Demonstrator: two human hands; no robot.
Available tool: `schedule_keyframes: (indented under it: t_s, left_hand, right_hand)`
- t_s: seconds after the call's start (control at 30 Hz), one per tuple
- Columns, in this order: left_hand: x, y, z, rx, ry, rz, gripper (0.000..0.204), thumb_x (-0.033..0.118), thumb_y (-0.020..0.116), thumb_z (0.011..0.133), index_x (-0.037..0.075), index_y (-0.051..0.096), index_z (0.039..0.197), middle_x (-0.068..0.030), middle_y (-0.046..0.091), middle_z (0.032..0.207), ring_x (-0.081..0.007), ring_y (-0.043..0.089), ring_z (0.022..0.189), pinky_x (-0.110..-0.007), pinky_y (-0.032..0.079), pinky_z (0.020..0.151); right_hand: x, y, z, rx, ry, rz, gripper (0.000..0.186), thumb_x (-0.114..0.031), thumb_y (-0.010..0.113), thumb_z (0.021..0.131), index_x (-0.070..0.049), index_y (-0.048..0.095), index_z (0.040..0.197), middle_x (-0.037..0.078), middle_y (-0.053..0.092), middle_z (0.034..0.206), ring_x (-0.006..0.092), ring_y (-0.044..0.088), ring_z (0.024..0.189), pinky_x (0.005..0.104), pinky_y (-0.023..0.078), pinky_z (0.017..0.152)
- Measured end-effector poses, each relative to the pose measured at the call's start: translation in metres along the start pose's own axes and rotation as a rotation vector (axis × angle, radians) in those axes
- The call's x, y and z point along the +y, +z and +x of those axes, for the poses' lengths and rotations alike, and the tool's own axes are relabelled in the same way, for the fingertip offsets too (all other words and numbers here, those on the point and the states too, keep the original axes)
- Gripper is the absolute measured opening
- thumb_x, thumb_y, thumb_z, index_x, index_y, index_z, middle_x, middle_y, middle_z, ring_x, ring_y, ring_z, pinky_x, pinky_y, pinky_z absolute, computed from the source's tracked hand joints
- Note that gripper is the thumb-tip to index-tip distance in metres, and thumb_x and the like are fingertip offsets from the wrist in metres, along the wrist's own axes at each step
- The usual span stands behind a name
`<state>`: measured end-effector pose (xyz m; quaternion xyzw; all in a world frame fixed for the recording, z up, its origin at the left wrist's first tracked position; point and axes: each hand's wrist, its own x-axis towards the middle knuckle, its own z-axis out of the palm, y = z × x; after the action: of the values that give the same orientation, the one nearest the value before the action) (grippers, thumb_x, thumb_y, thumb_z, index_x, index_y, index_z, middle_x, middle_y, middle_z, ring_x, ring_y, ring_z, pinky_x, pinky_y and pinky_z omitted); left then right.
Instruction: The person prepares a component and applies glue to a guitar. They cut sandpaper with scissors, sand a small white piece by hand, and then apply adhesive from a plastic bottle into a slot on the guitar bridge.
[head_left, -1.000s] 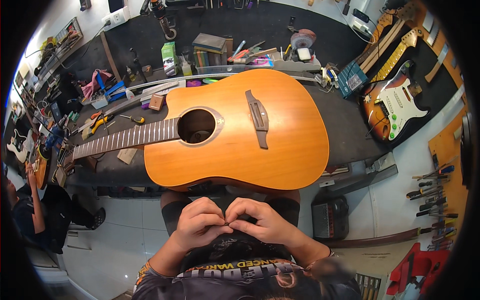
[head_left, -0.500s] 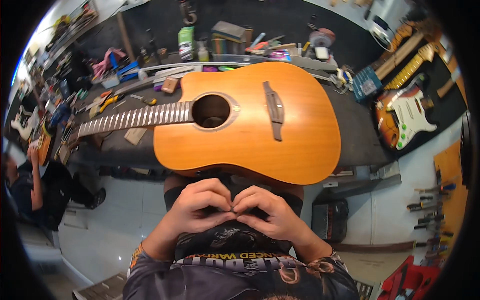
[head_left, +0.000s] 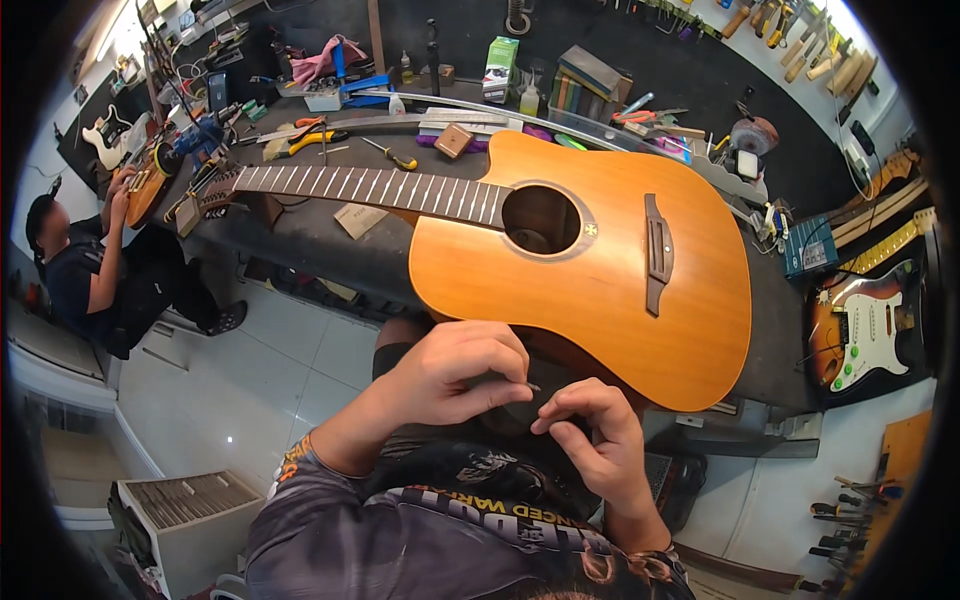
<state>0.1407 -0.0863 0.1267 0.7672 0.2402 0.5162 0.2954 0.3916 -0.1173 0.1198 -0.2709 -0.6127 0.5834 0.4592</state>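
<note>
An acoustic guitar (head_left: 600, 340) with an orange-brown top lies face up on the dark bench, its neck (head_left: 370, 187) pointing left. No strings show over its soundhole. In front of its lower side, my left hand (head_left: 455, 372) is closed in a pinch. A small, thin, greyish piece (head_left: 534, 387) sticks out past its fingertips; its kind is too small to make out. My right hand (head_left: 597, 432) is just to the right, apart from the left, with fingers loosely bent and nothing visible in them. Neither hand touches the guitar.
Screwdrivers (head_left: 392, 154), a wooden block (head_left: 453, 140) and bottles lie behind the guitar on the bench (head_left: 330, 240). A sunburst electric guitar (head_left: 868, 330) rests at the right. At the far left, another person (head_left: 90, 255) sits working on a guitar body (head_left: 150, 192).
My hands, fingertips together before, have come apart; the small piece now shows at the left hand's fingertips. The view has turned, so the guitar appears farther right.
</note>
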Motion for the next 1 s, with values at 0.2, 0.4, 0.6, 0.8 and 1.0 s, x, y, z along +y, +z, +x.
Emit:
schedule_keyframes:
  t_s: [0.2,0.4,0.6,0.8,1.0]
  left_hand:
    - [-0.005,0.01,-0.003,-0.108,-0.005,-0.02,0.018,0.009,0.084,0.089,0.007,0.068,0.099,-0.0064,0.07,0.091,-0.0279,0.07,0.082,-0.039,0.054,0.07]
    - [-0.004,0.011,-0.003,-0.125,-0.029,-0.051,0.018,0.008,0.085,0.088,0.006,0.07,0.098,-0.0075,0.072,0.091,-0.028,0.071,0.079,-0.038,0.055,0.068]
    - [-0.002,0.012,-0.003,-0.148,-0.065,-0.01,0.02,0.01,0.088,0.085,0.005,0.073,0.098,-0.0077,0.074,0.095,-0.027,0.072,0.08,-0.036,0.056,0.07]
    - [0.0,0.017,0.0,-0.172,-0.034,0.048,0.02,0.006,0.086,0.083,0.006,0.073,0.099,-0.0075,0.073,0.099,-0.0267,0.072,0.083,-0.037,0.057,0.071]
    - [-0.001,0.017,-0.001,-0.202,-0.042,0.046,0.021,0.003,0.084,0.082,0.007,0.072,0.099,-0.007,0.072,0.099,-0.0273,0.071,0.083,-0.038,0.056,0.071]
  right_hand:
    - [0.007,0.002,0.008,-0.039,-0.081,-0.22,0.022,0.007,0.075,0.095,-0.001,0.067,0.114,0.013,0.071,0.105,0.0226,0.072,0.095,0.0326,0.058,0.083]
    - [0.006,0.001,0.009,-0.066,-0.101,-0.264,0.021,0.006,0.076,0.095,-0.002,0.068,0.113,0.012,0.071,0.105,0.0229,0.07,0.093,0.033,0.056,0.083]
    - [0.006,-0.004,0.011,-0.085,-0.158,-0.305,0.021,0.005,0.076,0.095,-0.002,0.067,0.114,0.011,0.069,0.104,0.024,0.069,0.094,0.0339,0.056,0.082]
    - [0.007,-0.009,0.006,-0.095,-0.186,-0.344,0.024,0.005,0.076,0.095,-0.003,0.066,0.115,0.012,0.068,0.104,0.0249,0.069,0.094,0.034,0.056,0.081]
    - [0.009,-0.007,0.002,-0.05,-0.092,-0.285,0.023,0.008,0.074,0.095,-0.003,0.066,0.114,0.012,0.068,0.103,0.022,0.07,0.092,0.0322,0.057,0.08]
